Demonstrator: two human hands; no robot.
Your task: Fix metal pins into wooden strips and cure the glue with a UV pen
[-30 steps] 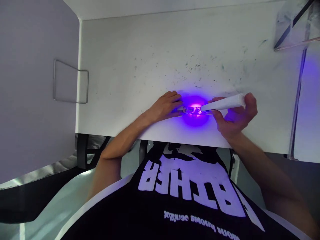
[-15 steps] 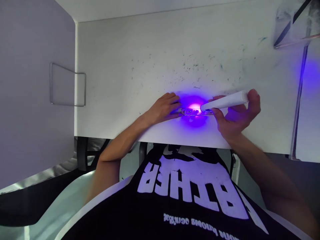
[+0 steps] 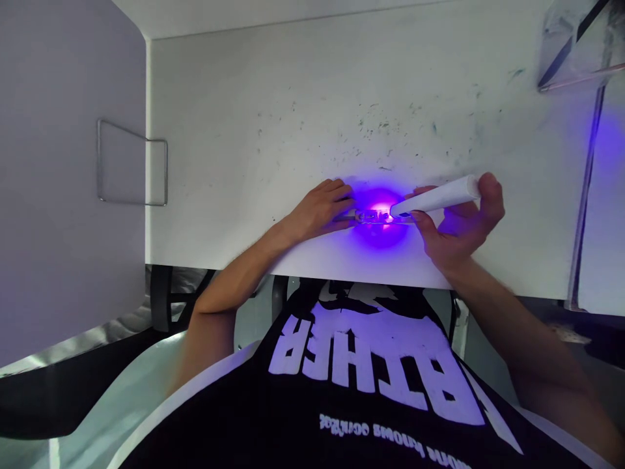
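Observation:
My right hand point(image 3: 456, 225) is closed round a white UV lamp point(image 3: 439, 195), a slim wand tilted with its lit end down and to the left. Violet light from it falls on a small, narrow, clear-looking strip point(image 3: 374, 217) lying along the white table. What the strip is exactly I cannot make out in the glare. My left hand point(image 3: 325, 208) rests on the table at the strip's left end, fingers bent and pressed together on it. Its fingertips are partly hidden. The thumb of my right hand is near the strip's right end.
Dark specks and small stains mark the white table point(image 3: 234, 98) beyond my hands. A bent metal wire frame point(image 3: 166, 172) sits at the table's left edge. At the far right stands a clear plastic object point(image 3: 561, 52) beside a seam with a metal strip point(image 3: 583, 202).
The lamp's upper end and my right hand have shifted very slightly left. My left hand and the lit strip stay in place.

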